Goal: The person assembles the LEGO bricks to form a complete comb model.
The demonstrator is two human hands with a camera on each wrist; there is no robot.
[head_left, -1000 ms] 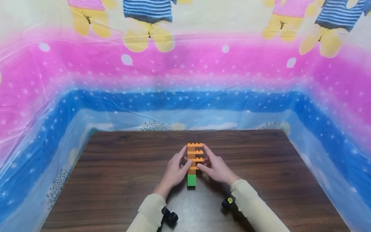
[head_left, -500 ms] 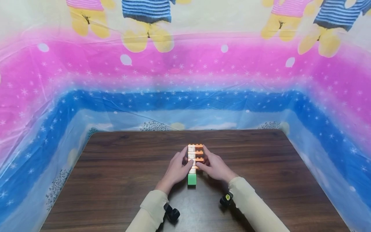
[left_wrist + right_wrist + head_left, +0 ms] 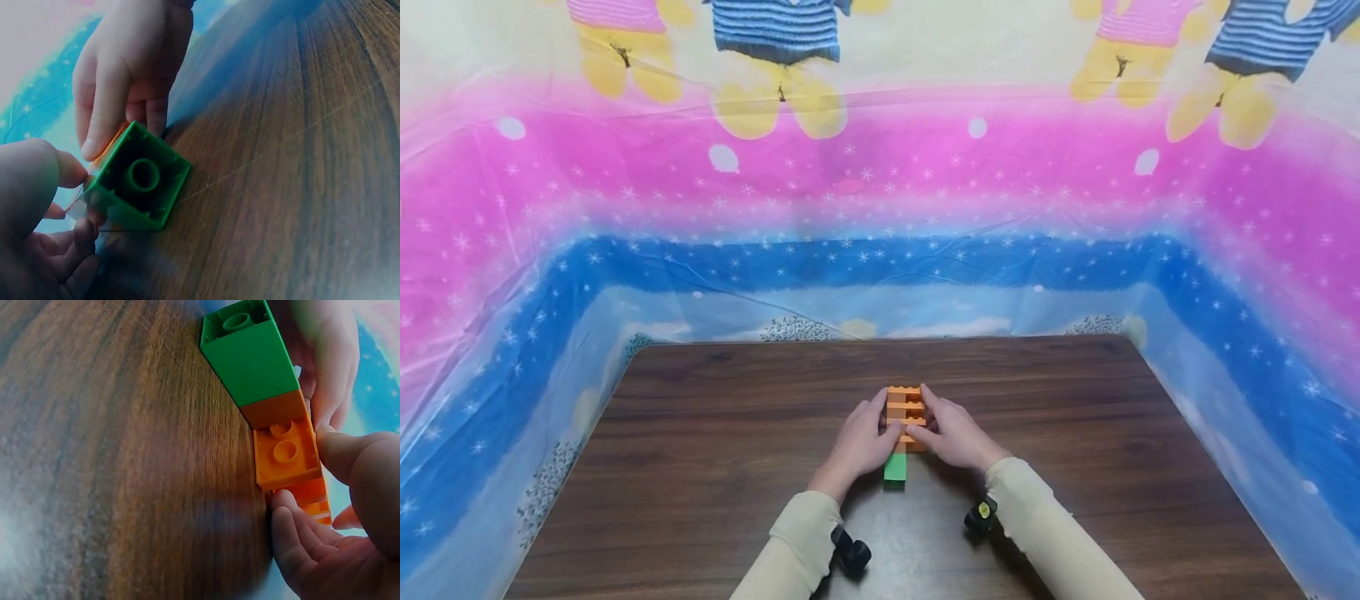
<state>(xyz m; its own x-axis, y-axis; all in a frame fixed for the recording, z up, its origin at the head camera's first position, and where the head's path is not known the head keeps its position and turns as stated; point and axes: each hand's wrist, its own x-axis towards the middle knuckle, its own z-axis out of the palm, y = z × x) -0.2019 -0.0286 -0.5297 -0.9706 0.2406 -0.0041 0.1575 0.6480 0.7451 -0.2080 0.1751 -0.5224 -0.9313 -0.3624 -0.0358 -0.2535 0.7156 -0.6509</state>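
Between both hands, low over the tabletop, is a stack of orange toy building bricks [image 3: 906, 406] with a green brick [image 3: 895, 468] at its near end. My left hand [image 3: 863, 440] grips the orange part from the left, thumb on top. From the right, my right hand [image 3: 957, 431] pinches the sides of the wider orange bricks. The left wrist view shows the hollow underside of the green brick [image 3: 140, 178]. In the right wrist view, an orange brick [image 3: 287, 456] shows its open underside beside the right fingers. Some fingertips are hidden behind the stack.
The dark wooden table [image 3: 722, 433] extends around the hands. A printed pink and blue cloth [image 3: 850, 258] surrounds its back and sides. Black wrist cameras hang from both cream sleeves [image 3: 801, 533].
The far end of the stack has come nearer, and its orange part looks shorter from above. Both hands keep their hold and have shifted slightly with it.
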